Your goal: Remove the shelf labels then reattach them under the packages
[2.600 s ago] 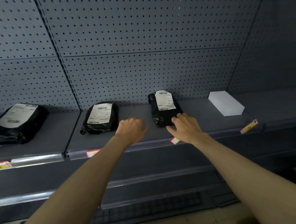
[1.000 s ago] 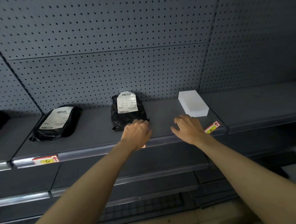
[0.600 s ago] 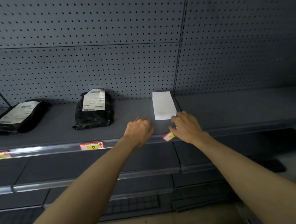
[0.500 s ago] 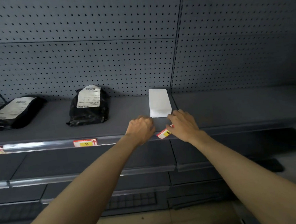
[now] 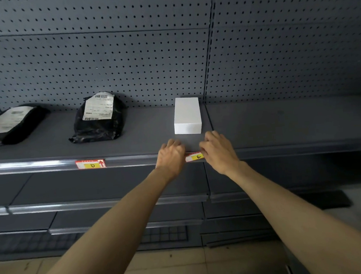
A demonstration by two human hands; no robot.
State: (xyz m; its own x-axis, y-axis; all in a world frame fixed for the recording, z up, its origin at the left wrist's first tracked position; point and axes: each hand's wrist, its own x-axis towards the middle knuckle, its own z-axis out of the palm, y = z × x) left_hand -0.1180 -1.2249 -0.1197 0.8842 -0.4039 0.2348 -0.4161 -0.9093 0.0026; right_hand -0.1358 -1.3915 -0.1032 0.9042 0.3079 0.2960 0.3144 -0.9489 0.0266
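**Nearly seated: label E under the white box**

Both hands pinch label E [image 5: 195, 157] at the shelf rail [image 5: 134, 160]: left hand [image 5: 170, 156] curled shut on its left end, right hand [image 5: 217, 150] closed over its right end. Just beyond the fingers sits the white box [image 5: 187, 115]. Uneven pressing could leave the label crooked or popped out. Open rail runs left toward label D [image 5: 90, 164].

The shelf [image 5: 281, 125] and its pegboard back [image 5: 127, 55] are dark grey, the board dotted with rows of small black holes. 2 black plastic packages [image 5: 98, 125] [image 5: 14, 127] carry white printed slips with black barcodes, and the box [image 5: 187, 115] is plain white. The labels marked D [image 5: 90, 164] and E [image 5: 195, 157] are red, white and yellow with black letters.
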